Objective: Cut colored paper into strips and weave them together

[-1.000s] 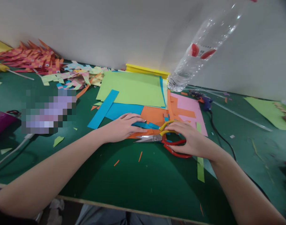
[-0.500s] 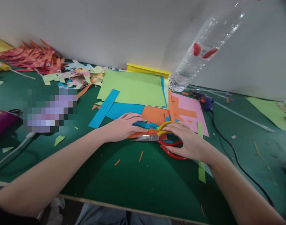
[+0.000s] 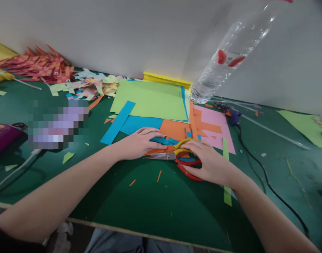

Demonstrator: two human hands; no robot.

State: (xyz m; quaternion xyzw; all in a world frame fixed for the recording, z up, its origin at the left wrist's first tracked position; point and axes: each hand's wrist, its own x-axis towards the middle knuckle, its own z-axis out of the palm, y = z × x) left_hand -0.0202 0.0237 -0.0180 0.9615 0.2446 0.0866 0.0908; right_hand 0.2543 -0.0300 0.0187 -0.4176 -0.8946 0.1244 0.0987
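My right hand (image 3: 209, 161) grips a pair of scissors (image 3: 163, 155) by its yellow and red handles, with the blades pointing left. My left hand (image 3: 139, 144) is closed on an orange paper strip (image 3: 164, 150), thumb along it, right beside the blades. Blue paper strips (image 3: 164, 140) lie under and near its fingers, partly hidden. Behind the hands are an orange sheet (image 3: 176, 128), a blue sheet (image 3: 145, 124) and a stack of light green sheets (image 3: 152, 100). A loose blue strip (image 3: 118, 123) rests left of my left hand.
A clear plastic bottle (image 3: 219, 66) stands behind on the right. A glue gun (image 3: 231, 115) with a black cord lies by a pink sheet (image 3: 221, 130). Paper scraps (image 3: 89, 84) and woven red-orange paper pieces (image 3: 44, 66) pile up at the back left. A blurred-out purple object (image 3: 60, 123) lies left.
My right hand and the scissors have shifted slightly left along the orange strip, and the handles look a little closer together. My left hand stays nearly in place.
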